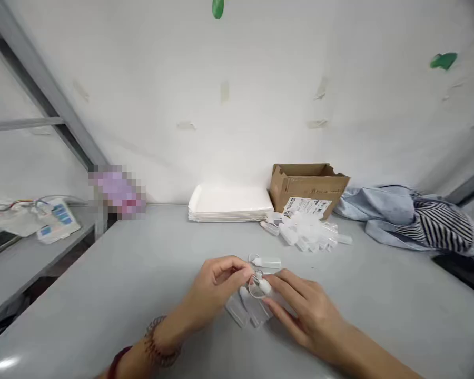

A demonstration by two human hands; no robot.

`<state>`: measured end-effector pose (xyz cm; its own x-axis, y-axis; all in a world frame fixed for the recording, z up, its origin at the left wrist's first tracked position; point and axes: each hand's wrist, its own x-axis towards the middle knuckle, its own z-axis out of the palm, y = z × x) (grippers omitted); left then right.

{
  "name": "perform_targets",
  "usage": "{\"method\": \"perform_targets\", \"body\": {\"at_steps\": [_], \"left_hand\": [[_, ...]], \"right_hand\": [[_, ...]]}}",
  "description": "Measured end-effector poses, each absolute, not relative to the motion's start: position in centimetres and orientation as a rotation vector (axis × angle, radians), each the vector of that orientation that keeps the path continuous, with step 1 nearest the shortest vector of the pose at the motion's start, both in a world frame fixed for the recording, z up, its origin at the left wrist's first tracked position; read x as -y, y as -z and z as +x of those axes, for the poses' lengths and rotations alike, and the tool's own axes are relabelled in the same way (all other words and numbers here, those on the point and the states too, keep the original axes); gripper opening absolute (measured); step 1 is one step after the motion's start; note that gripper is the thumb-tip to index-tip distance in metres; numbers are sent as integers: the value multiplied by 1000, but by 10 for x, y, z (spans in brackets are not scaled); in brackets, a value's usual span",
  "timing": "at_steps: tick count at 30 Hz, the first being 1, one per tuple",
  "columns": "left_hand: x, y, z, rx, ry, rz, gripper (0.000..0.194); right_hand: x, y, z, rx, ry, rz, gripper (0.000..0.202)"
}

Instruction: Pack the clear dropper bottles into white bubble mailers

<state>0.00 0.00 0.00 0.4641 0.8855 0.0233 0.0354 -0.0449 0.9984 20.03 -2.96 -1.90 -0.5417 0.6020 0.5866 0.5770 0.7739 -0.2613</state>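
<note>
Head view is showing a small white cap [265, 286] between the person's two hands, just above the grey table [142, 263], with a thin shiny tip [255, 277] pointing out of it toward the left and a pale loop [256, 295] hanging beside it. The left hand [209, 284] is bringing thumb and forefinger together in a narrow pinch at the shiny tip; its other fingers are curling behind, partly hidden. The right hand [310, 310] is holding the white cap near the ends of its forefinger and thumb, which are leaving only a small gap; whether its other fingertips are touching anything, I cannot tell.

Under and between the hands, clear bottles [237, 310] are lying on the table, and one more capped bottle [267, 262] is resting on its side just beyond the fingertips. A beaded bracelet [164, 341] is circling the left wrist.

Farther back, a heap of clear tubes [308, 231] is lying in front of an open cardboard box [310, 189], while a stack of white sheets [231, 204] is sitting to the box's left, near the wall [260, 63]. To the box's right, blue cloth [379, 205] and striped cloth [446, 223] are lying bunched together, and a dark flat object [462, 271] is resting nearer the edge.
</note>
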Motion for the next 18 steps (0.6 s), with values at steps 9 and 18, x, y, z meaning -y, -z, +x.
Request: {"method": "perform_targets", "body": {"at_steps": [9,18], "left_hand": [[3,6,6,-731,-829,1028,23],[5,2,9,-624,-772,876,20]], "right_hand": [[36,18,199,2260,-145,-909,20],[39,15,200,2256,-265,-896,17]]}}
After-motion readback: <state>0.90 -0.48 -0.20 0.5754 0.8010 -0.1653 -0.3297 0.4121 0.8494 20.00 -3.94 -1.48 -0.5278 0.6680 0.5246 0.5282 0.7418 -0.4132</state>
